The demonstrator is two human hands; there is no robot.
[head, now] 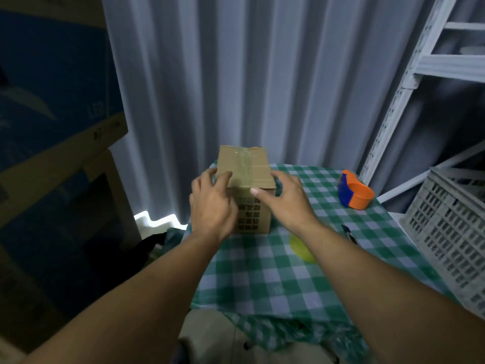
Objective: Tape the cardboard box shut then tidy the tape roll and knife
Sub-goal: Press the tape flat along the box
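Observation:
A small brown cardboard box [245, 164] stands at the far left of a table with a green-and-white checked cloth [275, 271]. Its flaps are closed and a strip of clear tape runs along the top seam. My left hand [211, 203] lies against the box's left side with fingers spread over the top edge. My right hand [284, 198] cups the right front corner, thumb on the front face. An orange and blue tape dispenser [354, 190] sits on the cloth to the right. A dark knife [349, 233] lies near the right edge, partly behind my right forearm.
A yellow-green object [301, 249] lies on the cloth, half hidden under my right arm. A grey plastic crate [451, 232] stands to the right, with a white metal shelf [409, 82] behind it. Large cardboard boxes [52, 114] are stacked on the left. A grey curtain hangs behind.

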